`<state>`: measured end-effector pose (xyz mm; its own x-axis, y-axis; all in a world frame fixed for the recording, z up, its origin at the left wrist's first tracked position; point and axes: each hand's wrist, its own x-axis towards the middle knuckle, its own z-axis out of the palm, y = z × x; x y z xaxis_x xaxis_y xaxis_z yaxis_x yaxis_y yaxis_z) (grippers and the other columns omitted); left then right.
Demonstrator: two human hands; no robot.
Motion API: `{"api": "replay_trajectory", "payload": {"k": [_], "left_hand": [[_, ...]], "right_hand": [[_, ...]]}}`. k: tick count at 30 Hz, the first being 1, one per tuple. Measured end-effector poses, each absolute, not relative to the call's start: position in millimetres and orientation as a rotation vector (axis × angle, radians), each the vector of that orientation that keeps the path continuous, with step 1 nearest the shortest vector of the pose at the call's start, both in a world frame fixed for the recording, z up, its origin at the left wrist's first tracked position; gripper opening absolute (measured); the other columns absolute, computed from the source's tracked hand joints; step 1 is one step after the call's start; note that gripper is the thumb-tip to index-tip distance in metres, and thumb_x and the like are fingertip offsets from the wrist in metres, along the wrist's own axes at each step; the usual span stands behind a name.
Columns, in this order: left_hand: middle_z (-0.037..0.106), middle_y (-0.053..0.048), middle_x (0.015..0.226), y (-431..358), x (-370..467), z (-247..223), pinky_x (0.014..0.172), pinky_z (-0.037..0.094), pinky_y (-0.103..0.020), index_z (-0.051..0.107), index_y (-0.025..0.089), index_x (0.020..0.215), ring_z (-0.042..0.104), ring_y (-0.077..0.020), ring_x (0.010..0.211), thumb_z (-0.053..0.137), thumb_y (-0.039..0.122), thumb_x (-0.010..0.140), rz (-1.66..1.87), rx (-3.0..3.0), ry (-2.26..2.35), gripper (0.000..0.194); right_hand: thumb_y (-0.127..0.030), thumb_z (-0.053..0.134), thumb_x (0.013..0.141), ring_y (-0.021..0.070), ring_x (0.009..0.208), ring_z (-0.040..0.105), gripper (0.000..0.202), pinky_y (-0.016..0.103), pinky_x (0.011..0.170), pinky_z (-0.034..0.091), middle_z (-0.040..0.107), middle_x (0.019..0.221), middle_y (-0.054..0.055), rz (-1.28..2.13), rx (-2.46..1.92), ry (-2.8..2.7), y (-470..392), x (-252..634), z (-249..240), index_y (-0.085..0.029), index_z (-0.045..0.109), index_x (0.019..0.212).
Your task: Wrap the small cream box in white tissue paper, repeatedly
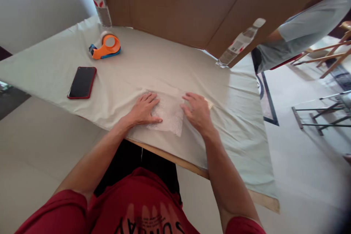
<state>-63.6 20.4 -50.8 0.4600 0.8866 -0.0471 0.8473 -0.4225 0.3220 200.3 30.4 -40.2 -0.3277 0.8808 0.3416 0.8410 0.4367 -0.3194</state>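
A sheet of clear bubble wrap (170, 114) lies flat on the cloth-covered table (153, 62), near its front edge. Resting on the left part of the sheet, my left hand (146, 109) has its fingers spread. My right hand (197, 111) is at the sheet's right edge, its fingers bent and apart, with nothing visibly held. A small pale yellow item (209, 103) shows just beyond the right hand, mostly hidden by it.
An orange tape dispenser (110, 46) and a red-cased phone (82, 82) lie at the left. Plastic bottles stand at the back left (100, 2) and right (240, 45), by a brown cardboard panel (170, 3). Another person's sleeve (309, 22) shows beyond it.
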Motion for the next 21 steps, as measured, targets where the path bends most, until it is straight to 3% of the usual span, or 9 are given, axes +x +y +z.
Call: {"api": "replay_trajectory", "payload": {"k": [3, 6, 9, 12, 16, 19, 21], "left_hand": [[0.031, -0.018, 0.167, 19.1, -64.6, -50.6, 0.128, 0.018, -0.051, 0.046, 0.012, 0.153, 0.023, -0.0369, 0.157, 0.07, 0.066, 0.078, 0.189, 2.41, 1.464, 0.095], [0.03, -0.017, 0.168, 18.6, -64.5, -50.7, 0.127, 0.018, -0.05, 0.047, 0.014, 0.151, 0.024, -0.0377, 0.156, 0.07, 0.066, 0.077, 0.218, 2.406, 1.469, 0.094], [0.033, -0.019, 0.166, 18.6, -63.7, -48.8, 0.125, 0.023, -0.05, 0.045, 0.013, 0.151, 0.033, -0.0388, 0.152, 0.07, 0.066, 0.077, 0.235, 2.416, 1.454, 0.095], [0.049, -0.023, 0.154, 19.3, -61.7, -43.5, 0.118, 0.031, -0.051, 0.045, 0.009, 0.148, 0.047, -0.0404, 0.141, 0.071, 0.067, 0.075, 0.182, 2.404, 1.454, 0.096], [0.066, -0.022, 0.13, 22.3, -58.1, -36.9, 0.111, 0.037, -0.052, 0.055, 0.01, 0.135, 0.06, -0.042, 0.125, 0.072, 0.065, 0.074, 0.112, 2.423, 1.515, 0.083], [0.061, -0.024, 0.138, 25.0, -57.4, -34.8, 0.109, 0.038, -0.052, 0.055, 0.011, 0.134, 0.06, -0.0431, 0.124, 0.075, 0.058, 0.072, 0.126, 2.474, 1.525, 0.081], [0.053, -0.025, 0.148, 26.4, -58.2, -34.3, 0.111, 0.037, -0.052, 0.045, 0.012, 0.145, 0.055, -0.0442, 0.13, 0.079, 0.06, 0.068, 0.152, 2.467, 1.495, 0.097]], "right_hand": [[-0.04, 0.061, 0.087, 0.0407, 0.126, 0.056, 0.051, 0.064, 0.105, 0.042, 0.063, 0.137, 0.021, -0.006, -1.699, -2.055, 27.9, 240.2, -38.6, -0.016, 0.061, 0.132], [-0.048, 0.062, 0.083, 0.0426, 0.116, 0.061, 0.056, 0.065, 0.098, 0.046, 0.067, 0.126, 0.024, 0.074, -1.866, -1.974, 28.1, 267.6, -43.7, -0.014, 0.061, 0.128], [-0.049, 0.065, 0.08, 0.036, 0.102, 0.066, 0.051, 0.057, 0.094, 0.05, 0.072, 0.114, 0.018, 0.235, -1.788, -1.924, 20.0, 267.1, -39.3, -0.017, 0.065, 0.119], [-0.046, 0.07, 0.079, 0.0272, 0.092, 0.068, 0.048, 0.045, 0.087, 0.054, 0.075, 0.107, 0.01, 0.579, -1.563, -1.973, -0.8, 238.8, -20.7, -0.02, 0.066, 0.119], [-0.04, 0.073, 0.079, 0.0242, 0.099, 0.069, 0.041, 0.038, 0.091, 0.053, 0.075, 0.112, 0.007, 0.969, -1.247, -2.204, -18.7, 187.1, 1.9, -0.023, 0.07, 0.116], [-0.038, 0.07, 0.081, 0.0243, 0.099, 0.068, 0.037, 0.038, 0.091, 0.053, 0.075, 0.11, 0.005, 1.101, -1.16, -2.237, -5.0, 162.8, 2.5, -0.022, 0.07, 0.115], [-0.038, 0.068, 0.081, 0.0255, 0.101, 0.068, 0.039, 0.039, 0.092, 0.053, 0.074, 0.112, 0.005, 1.093, -1.156, -2.222, 12.9, 156.4, -3.8, -0.022, 0.07, 0.116]]}}
